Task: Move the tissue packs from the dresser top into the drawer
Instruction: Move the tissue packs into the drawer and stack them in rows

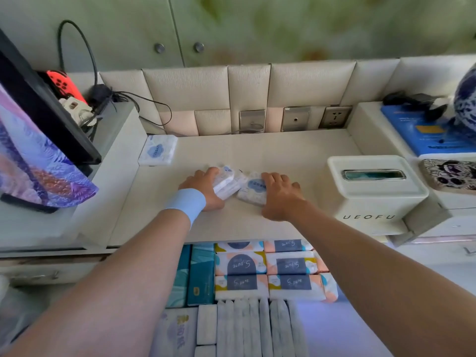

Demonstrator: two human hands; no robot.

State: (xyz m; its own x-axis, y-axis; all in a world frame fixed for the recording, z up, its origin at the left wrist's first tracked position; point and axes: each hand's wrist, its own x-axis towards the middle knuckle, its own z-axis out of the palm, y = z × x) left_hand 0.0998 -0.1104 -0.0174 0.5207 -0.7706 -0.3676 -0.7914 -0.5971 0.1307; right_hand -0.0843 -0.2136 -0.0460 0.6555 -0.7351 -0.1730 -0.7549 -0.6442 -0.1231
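Observation:
On the cream dresser top (pixel 283 155), my left hand (pixel 203 188), with a light blue wristband, grips a small stack of white tissue packs (pixel 226 184) tilted on edge. Beside them my right hand (pixel 279 195) holds another white pack with a blue label (pixel 252 191), lying flat. A further white pack (pixel 157 149) lies alone at the back left of the top. Below the front edge the drawer (pixel 257 292) stands pulled out, filled with several patterned and white tissue packs.
A white tissue box (pixel 373 194) marked UEOFU stands at the right. A dark screen with a colourful cloth (pixel 38 150) and cables sits on the left raised shelf. Wall sockets (pixel 296 118) line the back. Blue box and phone case lie at the far right.

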